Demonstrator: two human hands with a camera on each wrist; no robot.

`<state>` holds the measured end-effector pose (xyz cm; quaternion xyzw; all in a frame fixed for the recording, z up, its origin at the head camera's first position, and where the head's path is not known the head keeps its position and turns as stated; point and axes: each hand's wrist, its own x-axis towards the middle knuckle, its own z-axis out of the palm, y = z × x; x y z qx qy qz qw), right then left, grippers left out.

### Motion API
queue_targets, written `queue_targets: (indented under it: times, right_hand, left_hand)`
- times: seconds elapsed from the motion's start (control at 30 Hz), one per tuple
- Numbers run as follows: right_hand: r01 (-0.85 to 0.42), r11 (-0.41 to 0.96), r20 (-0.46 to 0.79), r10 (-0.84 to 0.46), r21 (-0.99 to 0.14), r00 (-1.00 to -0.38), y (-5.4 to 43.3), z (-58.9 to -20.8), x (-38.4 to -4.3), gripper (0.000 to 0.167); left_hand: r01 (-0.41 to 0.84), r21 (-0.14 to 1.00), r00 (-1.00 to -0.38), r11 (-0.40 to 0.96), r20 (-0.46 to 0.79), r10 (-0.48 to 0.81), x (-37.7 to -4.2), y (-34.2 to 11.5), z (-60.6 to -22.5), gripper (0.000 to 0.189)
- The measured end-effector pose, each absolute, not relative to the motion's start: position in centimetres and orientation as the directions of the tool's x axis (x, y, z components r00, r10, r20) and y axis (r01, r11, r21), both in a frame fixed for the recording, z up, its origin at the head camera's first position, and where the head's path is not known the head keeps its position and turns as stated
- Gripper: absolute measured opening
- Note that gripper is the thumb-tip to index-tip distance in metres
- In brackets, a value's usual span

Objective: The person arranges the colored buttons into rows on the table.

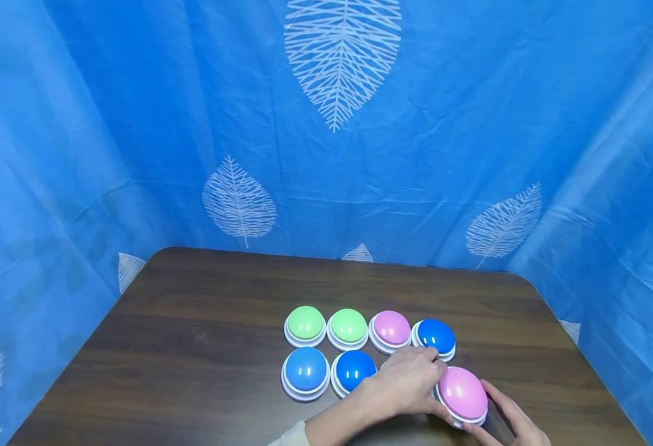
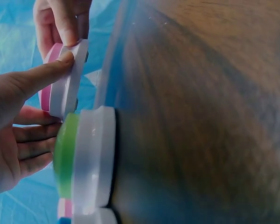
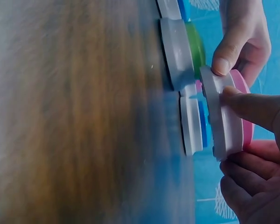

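Between both hands is a pink dome push button (image 1: pixel 463 393) with a white base, raised off the table and tilted. My left hand (image 1: pixel 407 383) grips its left side, thumb on the white rim. My right hand (image 1: pixel 513 421) holds the opposite side with its thumb on the rim and fingers round the edge. Small feet show under the lifted base in the right wrist view. Beside it on the table sits a green button (image 2: pixel 67 158), hidden behind my left hand in the head view. A dark blue button (image 1: pixel 436 336) lies just beyond my left fingers.
A back row holds two green buttons (image 1: pixel 306 323), a second pink button (image 1: pixel 391 327) and the dark blue one. In front stand a lighter blue button (image 1: pixel 306 370) and another dark blue button (image 1: pixel 354 370). The brown wooden table (image 1: pixel 165 359) meets blue leaf-patterned curtains (image 1: pixel 416 155).
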<state>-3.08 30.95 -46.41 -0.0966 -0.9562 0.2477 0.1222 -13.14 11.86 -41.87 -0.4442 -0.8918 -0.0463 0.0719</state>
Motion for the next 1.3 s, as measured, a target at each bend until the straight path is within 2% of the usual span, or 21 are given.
queue_targets:
  times: [0.1, 0.17, 0.27, 0.43, 0.57, 0.8, 0.93, 1.3]
  right_hand:
    - [0.153, 0.846, 0.113, 0.242, -0.511, -0.964, 31.6, -46.7, -3.2, 0.100]
    - [0.210, 0.823, -0.006, 0.243, -0.528, -0.970, 32.1, -46.9, -3.5, 0.106]
    - [0.281, 0.824, -0.173, 0.224, -0.492, -0.959, 33.0, -47.1, -4.0, 0.111]
    - [0.312, 0.841, -0.274, 0.204, -0.443, -0.940, 33.6, -47.8, -4.8, 0.112]
    - [0.316, 0.839, -0.281, 0.204, -0.444, -0.938, 33.7, -48.1, -5.0, 0.112]
    - [0.238, 0.871, -0.206, 0.161, -0.431, -0.965, 33.2, -47.4, -5.0, 0.104]
    - [0.227, 0.878, -0.218, 0.144, -0.422, -0.965, 33.0, -46.8, -5.3, 0.102]
    - [0.121, 0.891, -0.189, 0.040, -0.437, -0.981, 33.3, -45.4, -6.4, 0.090]
  left_hand:
    - [0.798, 0.007, -0.597, 0.602, 0.142, 0.790, -13.1, 12.4, -42.2, 0.062]
    - [0.799, -0.004, -0.596, 0.602, 0.134, 0.792, -13.1, 12.7, -42.6, 0.062]
    - [0.797, -0.018, -0.596, 0.603, 0.134, 0.792, -13.0, 13.0, -43.0, 0.063]
    - [0.795, -0.014, -0.601, 0.606, 0.116, 0.791, -12.9, 13.1, -43.5, 0.063]
    - [0.787, -0.012, -0.613, 0.617, 0.100, 0.784, -12.8, 13.2, -43.7, 0.063]
    - [0.761, -0.035, -0.644, 0.648, 0.086, 0.760, -12.7, 13.5, -43.8, 0.067]
    - [0.747, -0.051, -0.660, 0.663, 0.072, 0.748, -12.6, 13.7, -43.7, 0.068]
    - [0.689, -0.109, -0.706, 0.717, 0.122, 0.697, -12.2, 13.9, -43.5, 0.066]
